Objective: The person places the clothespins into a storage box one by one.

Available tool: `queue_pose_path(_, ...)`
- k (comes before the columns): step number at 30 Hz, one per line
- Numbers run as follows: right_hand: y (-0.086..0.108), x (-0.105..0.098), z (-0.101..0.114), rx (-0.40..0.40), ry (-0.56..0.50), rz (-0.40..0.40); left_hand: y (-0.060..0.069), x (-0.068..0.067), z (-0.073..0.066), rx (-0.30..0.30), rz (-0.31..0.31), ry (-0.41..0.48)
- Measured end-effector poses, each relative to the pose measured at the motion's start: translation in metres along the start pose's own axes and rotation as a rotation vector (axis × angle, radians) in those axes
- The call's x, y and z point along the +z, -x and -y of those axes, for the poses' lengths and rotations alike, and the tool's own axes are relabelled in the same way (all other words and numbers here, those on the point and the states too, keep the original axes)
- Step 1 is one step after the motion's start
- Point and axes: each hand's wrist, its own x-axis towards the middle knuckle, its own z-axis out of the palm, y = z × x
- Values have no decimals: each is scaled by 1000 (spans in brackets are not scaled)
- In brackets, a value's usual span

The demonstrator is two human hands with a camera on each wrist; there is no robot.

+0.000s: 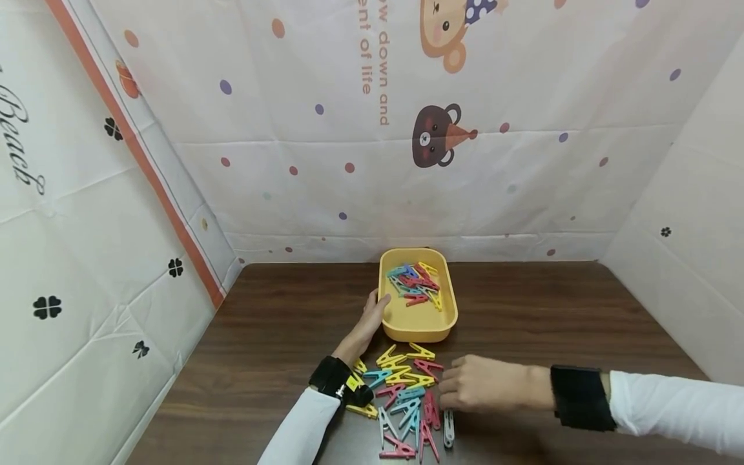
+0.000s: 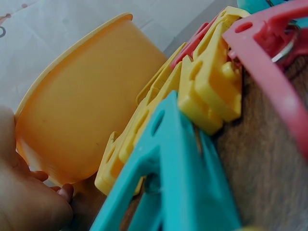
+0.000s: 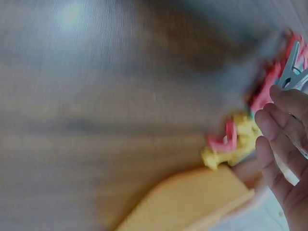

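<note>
My left hand grips the left side of a yellow plastic tub, its thumb at the rim. Several coloured clothespins lie inside the tub. My right hand is beside the right edge of a clothespin pile and holds a grey clothespin. In the right wrist view the grey clothespin sticks out past the thumb; its other end is hidden by the hand. Nearest my left wrist are a teal clothespin and yellow clothespins.
On the dark wooden table in front of the tub lies a loose pile of yellow, red, teal and grey clothespins. Behind the table hangs a white printed sheet, with more white sheeting at both sides.
</note>
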Motion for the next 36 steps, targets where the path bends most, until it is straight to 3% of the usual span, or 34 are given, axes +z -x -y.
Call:
queue_pose_path(3,1,-14,-24,63,12,-64,0,-2,-2,15,8,-6)
queue_pose_path(5,0,-23,-48,162,-32,-121,0,-3,-3,21,10,-9)
queue_pose_path(7,-3,-33,-79,325,-106,-163,-1,-5,-5,22,6,-14)
queue_pose_path(12,-14,-49,-163,861,-385,-205,-3,-5,-9,19,-7,-14)
queue_pose_path(15,-21,-39,-202,1049,-496,-210,-4,-4,-10,11,3,-14)
queue_pose_path(20,-31,12,-233,1177,-489,-64,-4,0,-9,1,4,-10)
queue_pose_path(26,-36,70,-232,1304,-644,213,-1,9,-8,-14,24,-12)
queue_pose_path(30,-37,75,-226,1318,-643,256,-1,15,-11,-1,17,-13)
queue_pose_path(33,-32,66,-226,1314,-658,243,-3,16,-14,14,15,-17)
queue_pose_path(36,-24,57,-225,1263,-659,176,-4,16,-16,17,27,-18)
